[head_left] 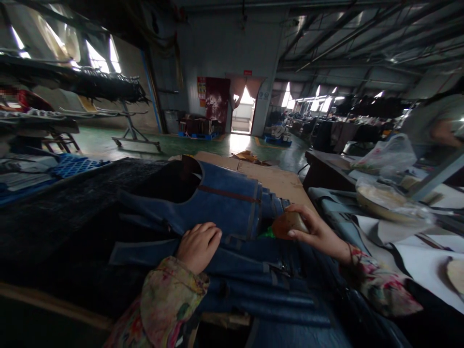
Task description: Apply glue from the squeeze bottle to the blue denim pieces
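My left hand point(199, 246) rests palm down on dark blue leather-like pieces point(224, 193), fingers slightly bent and close together; its thumb is mostly hidden. The top piece has a curved cutout at its left and a brown strip across it. My right hand point(311, 227) grips a translucent brownish bottle point(288, 224), lying on its side just above the right edge of the pieces. Something bright green shows at the bottle's left end, low against the leather. More blue strips point(261, 299) lie layered below both hands.
Cardboard point(275, 176) lies beyond the pieces. At the right, a table holds a plastic-covered bowl point(380, 198), a plastic bag point(387, 154) and white sheets. A blurred person point(442, 121) stands there. A wheeled rack point(136, 137) stands far left, near a blue crate point(78, 164).
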Action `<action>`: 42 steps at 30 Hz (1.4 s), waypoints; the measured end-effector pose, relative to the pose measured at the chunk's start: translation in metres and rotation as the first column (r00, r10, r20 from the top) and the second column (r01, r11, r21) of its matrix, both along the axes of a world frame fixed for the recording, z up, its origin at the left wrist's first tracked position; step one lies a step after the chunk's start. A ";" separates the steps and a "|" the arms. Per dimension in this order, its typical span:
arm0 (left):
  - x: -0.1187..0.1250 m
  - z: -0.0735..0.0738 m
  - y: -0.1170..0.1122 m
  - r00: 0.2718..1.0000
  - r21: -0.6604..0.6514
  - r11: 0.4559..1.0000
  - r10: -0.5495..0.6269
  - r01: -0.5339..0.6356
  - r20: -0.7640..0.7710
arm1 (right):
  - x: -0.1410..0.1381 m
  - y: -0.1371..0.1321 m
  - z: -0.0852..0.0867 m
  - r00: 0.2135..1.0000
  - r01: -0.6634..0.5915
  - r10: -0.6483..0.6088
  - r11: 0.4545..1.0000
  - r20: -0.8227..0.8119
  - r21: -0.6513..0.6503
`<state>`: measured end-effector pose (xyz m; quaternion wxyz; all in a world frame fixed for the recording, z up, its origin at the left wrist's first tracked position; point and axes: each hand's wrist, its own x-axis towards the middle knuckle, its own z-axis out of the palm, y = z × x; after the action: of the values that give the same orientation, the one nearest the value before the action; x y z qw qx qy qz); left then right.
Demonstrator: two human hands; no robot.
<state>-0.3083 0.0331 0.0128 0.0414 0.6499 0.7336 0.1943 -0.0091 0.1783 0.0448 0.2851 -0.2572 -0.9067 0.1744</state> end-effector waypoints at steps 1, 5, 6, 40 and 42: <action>0.000 0.000 0.000 1.000 0.002 1.000 0.004 -0.004 0.001 | 0.000 -0.002 0.000 1.000 -0.006 0.006 1.000 0.008 0.011; 0.001 0.000 -0.002 1.000 0.006 1.000 0.004 -0.004 -0.001 | 0.001 -0.009 0.000 1.000 -0.010 0.009 0.998 0.015 0.063; 0.002 0.000 -0.003 1.000 0.007 1.000 0.003 -0.003 -0.002 | 0.001 -0.010 0.000 1.000 -0.015 0.014 0.996 0.019 0.084; -0.003 0.003 -0.001 1.000 0.019 1.000 0.009 -0.009 -0.005 | -0.020 0.049 0.004 0.978 0.144 -0.137 0.989 -0.157 0.036; -0.003 0.002 -0.001 1.000 0.023 1.000 0.007 -0.007 -0.003 | -0.022 0.051 0.004 0.978 0.140 -0.136 0.990 -0.157 0.014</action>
<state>-0.3111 0.0325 0.0151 0.0319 0.6479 0.7337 0.2021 -0.0309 0.2295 0.0488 0.3696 -0.3015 -0.8638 0.1623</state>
